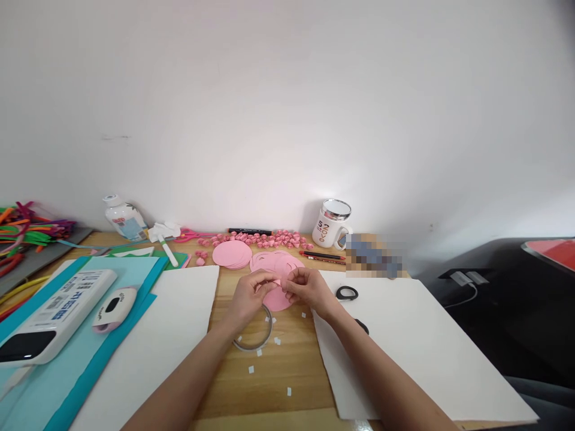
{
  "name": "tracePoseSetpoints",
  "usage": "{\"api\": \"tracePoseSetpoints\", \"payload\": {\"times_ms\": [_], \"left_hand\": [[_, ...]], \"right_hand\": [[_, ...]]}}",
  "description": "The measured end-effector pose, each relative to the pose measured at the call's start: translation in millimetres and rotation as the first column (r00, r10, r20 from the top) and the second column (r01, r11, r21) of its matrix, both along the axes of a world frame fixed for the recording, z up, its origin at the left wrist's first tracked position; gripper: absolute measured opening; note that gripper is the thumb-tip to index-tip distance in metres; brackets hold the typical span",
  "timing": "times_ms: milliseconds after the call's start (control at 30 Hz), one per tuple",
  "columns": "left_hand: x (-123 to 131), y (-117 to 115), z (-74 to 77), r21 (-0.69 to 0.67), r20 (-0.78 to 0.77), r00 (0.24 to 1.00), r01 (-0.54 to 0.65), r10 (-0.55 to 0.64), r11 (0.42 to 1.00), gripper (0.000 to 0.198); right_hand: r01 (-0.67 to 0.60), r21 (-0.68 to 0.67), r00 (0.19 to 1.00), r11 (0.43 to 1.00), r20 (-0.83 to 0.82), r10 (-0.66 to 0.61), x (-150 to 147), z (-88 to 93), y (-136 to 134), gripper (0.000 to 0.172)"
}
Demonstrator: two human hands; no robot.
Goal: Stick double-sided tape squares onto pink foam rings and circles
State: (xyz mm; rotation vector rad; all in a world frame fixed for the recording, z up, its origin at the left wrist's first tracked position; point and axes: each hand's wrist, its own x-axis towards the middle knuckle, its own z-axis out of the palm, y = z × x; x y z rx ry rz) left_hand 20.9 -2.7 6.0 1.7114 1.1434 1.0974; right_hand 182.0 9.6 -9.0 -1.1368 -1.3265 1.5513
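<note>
My left hand (251, 296) and my right hand (309, 290) meet over the middle of the table, fingertips pinched around a small piece of pink paper (277, 282). Its exact shape is partly covered by my fingers. Just beneath my hands lies a pink paper disc (277, 300). Beyond it are spread-out pink circles (274, 261) and a neat stack of pink discs (232, 254). A roll of tape (271, 329) sits below my left hand, partly hidden by it. Small white squares (251, 369) are scattered around the tape on the wood.
Small rolled pink paper pieces (287, 237) line the wall by a black marker (250, 231). A lidded mug (333, 223) stands right of them. Black-handled scissors (347, 293) rest on white board (431, 347), partly under my right forearm. Left are a white device (63, 314) and a bottle (124, 218).
</note>
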Motion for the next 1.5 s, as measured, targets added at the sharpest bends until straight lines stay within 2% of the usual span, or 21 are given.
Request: {"api": "tracePoseSetpoints", "payload": {"times_ms": [433, 833, 1033, 1233, 1500], "left_hand": [[2, 0, -3.9, 0.036, -0.048, 0.998, -0.025, 0.027, 0.999, 0.017], [0, 0, 2.0, -0.014, 0.004, 0.998, 0.06, -0.06, 0.998, 0.014], [-1, 0, 2.9, -0.052, 0.036, 0.997, 0.074, -0.073, 0.996, 0.015], [0, 0, 1.9, -0.006, -0.002, 0.999, 0.049, -0.049, 0.999, 0.016], [-2, 0, 2.7, -0.047, 0.037, 0.994, 0.103, -0.101, 0.994, 0.011]], "right_hand": [[-0.045, 0.091, 0.993, 0.995, 0.113, 0.034, -6, -1.0, -4, 0.035], [-0.119, 0.063, 0.991, 0.991, 0.069, 0.114, -1, 4.9, -5, 0.034], [-0.11, 0.044, 0.992, 0.993, 0.058, 0.108, -2, 10.7, -6, 0.032], [-0.101, 0.041, 0.993, 0.994, 0.065, 0.098, -2, 9.2, -6, 0.029], [-0.126, 0.018, 0.99, 0.992, 0.068, 0.124, 0, 14.2, -8, 0.032]]}}
